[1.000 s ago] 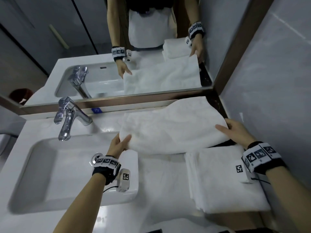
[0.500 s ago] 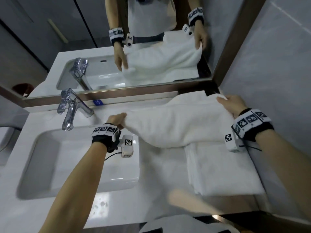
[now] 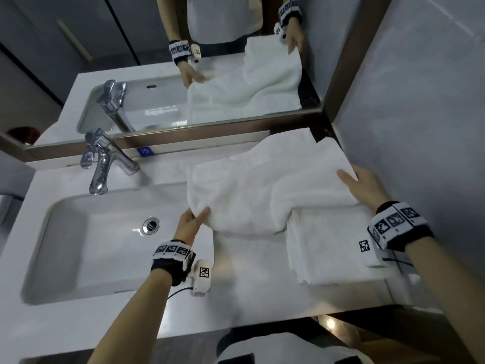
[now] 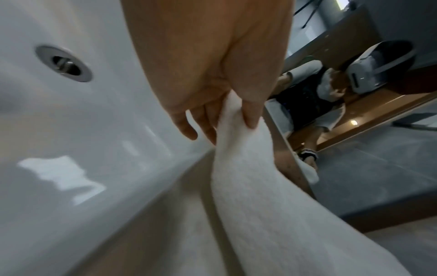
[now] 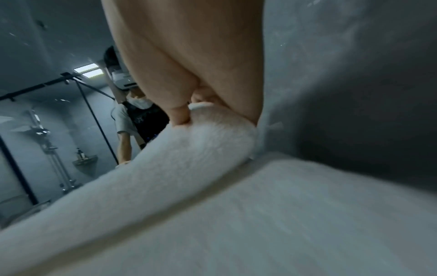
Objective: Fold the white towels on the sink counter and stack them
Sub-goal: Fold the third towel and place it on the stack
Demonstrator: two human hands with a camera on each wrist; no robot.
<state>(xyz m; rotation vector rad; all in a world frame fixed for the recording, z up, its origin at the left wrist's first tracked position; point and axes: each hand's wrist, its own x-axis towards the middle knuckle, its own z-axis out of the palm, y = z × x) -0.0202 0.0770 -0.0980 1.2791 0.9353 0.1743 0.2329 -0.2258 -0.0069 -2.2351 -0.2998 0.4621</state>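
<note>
A loose white towel (image 3: pixel 262 185) lies spread across the counter right of the basin, its near right part draped over a folded white towel stack (image 3: pixel 330 245). My left hand (image 3: pixel 195 219) pinches the towel's near left corner (image 4: pixel 238 119) between thumb and fingers, just above the basin's right rim. At the towel's right edge, beside the grey wall, my right hand (image 3: pixel 354 182) grips the cloth (image 5: pixel 212 134), thumb on top and fingers under. The towel sags between both hands.
The white basin (image 3: pixel 78 240) with its drain (image 3: pixel 151 225) fills the left of the counter, and a chrome tap (image 3: pixel 105 161) stands behind it. A mirror (image 3: pixel 183 74) runs along the back. A grey wall (image 3: pixel 420 127) closes the right side.
Both hands raised the towel off the counter, then brought it back toward me and lower; its near edge now lies over the folded stack.
</note>
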